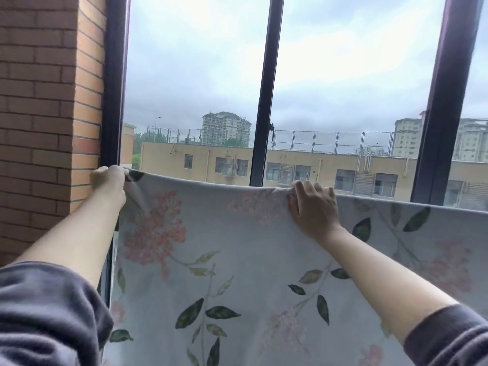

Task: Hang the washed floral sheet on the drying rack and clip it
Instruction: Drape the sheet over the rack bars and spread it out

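The floral sheet (237, 260), pale blue with pink blossoms and green leaves, hangs in front of me across the lower half of the view. Its top edge runs from left to right and sags slightly in the middle. My left hand (109, 180) grips the sheet's upper left corner. My right hand (314, 204) lies over the top edge near the middle, fingers curled over the fold. The drying rack is hidden behind the cloth. No clip is in sight.
A brick wall (39, 114) stands close on the left. Dark window frames (266, 88) rise behind the sheet, with buildings and grey sky outside. My grey sleeves fill both lower corners.
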Motion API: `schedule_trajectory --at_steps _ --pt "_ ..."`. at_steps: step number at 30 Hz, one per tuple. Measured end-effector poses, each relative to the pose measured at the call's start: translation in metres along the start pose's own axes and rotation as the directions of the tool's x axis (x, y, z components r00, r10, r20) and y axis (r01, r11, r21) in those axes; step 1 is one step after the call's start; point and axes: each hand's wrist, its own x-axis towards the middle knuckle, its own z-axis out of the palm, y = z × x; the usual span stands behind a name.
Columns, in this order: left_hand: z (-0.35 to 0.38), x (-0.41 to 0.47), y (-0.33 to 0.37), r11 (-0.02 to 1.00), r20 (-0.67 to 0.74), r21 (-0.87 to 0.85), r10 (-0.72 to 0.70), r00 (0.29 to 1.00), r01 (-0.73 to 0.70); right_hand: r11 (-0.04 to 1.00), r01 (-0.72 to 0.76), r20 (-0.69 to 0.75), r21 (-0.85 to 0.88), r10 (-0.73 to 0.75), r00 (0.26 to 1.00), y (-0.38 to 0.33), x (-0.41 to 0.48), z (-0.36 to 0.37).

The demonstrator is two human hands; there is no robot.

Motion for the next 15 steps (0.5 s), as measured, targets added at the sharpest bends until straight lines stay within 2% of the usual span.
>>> schedule_trajectory --at_steps 2,4,5,8,11,13,15 --pt "-0.004 0.014 -0.002 0.992 0.085 0.081 -0.108 0.99 0.101 0.999 0.024 -0.004 -0.039 -0.024 1.0 0.0 0.001 0.0" --pt "-0.008 0.022 0.0 0.974 0.117 0.18 -0.157 0.981 0.135 0.997 0.034 0.0 -0.071 -0.034 0.999 0.001 0.001 0.001" --pt "-0.008 0.02 0.005 0.977 0.076 0.174 -0.136 0.988 0.121 0.996 0.031 0.0 -0.078 -0.031 1.0 0.002 0.002 0.001" --pt "-0.002 0.017 0.011 0.992 -0.078 0.113 0.061 0.995 -0.052 0.997 0.022 -0.035 -0.079 -0.024 0.999 0.001 0.002 0.003" --pt "-0.005 0.001 -0.001 0.994 -0.19 0.101 0.059 0.98 -0.041 0.996 0.031 -0.047 -0.085 -0.035 0.998 -0.003 0.0 0.003" --pt "-0.005 -0.004 -0.002 0.997 -0.209 0.056 0.058 0.976 -0.047 0.996 0.034 -0.037 -0.086 -0.037 0.999 -0.001 0.0 0.004" --pt "0.001 -0.005 0.01 0.994 -0.226 0.008 0.11 0.968 -0.111 0.995 0.029 -0.018 -0.096 -0.031 0.999 0.002 0.001 0.005"
